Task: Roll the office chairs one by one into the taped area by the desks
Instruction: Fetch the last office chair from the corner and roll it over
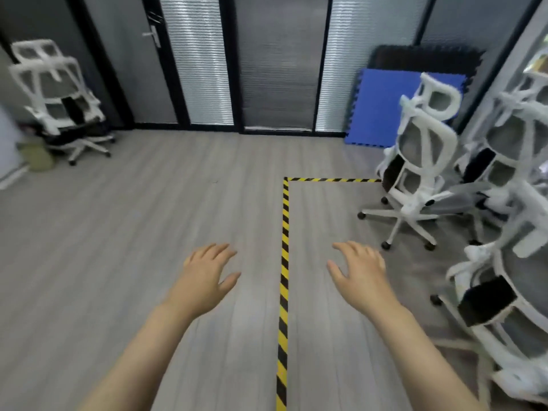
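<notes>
No text, label, brand or number can be read anywhere in the view. The only marking to be seen is the yellow-and-black striped hazard tape (pixel 285 262) laid on the grey floor (pixel 148 232), running from 6 o'clock up to the centre and then turned toward 3 o'clock; no lettering is carried on it.
</notes>
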The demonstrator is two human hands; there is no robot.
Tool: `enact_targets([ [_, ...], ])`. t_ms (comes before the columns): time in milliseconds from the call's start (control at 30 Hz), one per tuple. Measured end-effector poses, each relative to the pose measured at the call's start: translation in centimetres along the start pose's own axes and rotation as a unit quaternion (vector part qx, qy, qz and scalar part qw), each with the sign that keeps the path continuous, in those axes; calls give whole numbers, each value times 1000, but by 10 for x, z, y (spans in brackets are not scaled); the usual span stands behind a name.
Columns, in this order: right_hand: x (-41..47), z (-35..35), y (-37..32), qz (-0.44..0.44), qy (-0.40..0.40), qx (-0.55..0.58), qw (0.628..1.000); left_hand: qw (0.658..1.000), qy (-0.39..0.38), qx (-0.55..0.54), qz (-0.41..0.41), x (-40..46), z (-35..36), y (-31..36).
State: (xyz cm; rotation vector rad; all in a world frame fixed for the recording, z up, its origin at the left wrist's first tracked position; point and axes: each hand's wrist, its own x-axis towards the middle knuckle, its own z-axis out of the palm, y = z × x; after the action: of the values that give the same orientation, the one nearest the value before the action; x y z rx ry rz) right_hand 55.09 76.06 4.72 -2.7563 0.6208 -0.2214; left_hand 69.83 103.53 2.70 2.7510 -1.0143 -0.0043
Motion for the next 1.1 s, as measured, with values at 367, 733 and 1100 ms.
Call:
enact_targets([
  [367,227,75,-144,-159,-91,30,983,979,60,-8,-192,72,-25,-197],
  [733,477,125,-307,-260,-134,80,953,942,124,-32,-309,207,-64,-364],
  [1100,690,230,-511,-315,-130,97,935,922,148,-38,-357,334,-88,-607],
])
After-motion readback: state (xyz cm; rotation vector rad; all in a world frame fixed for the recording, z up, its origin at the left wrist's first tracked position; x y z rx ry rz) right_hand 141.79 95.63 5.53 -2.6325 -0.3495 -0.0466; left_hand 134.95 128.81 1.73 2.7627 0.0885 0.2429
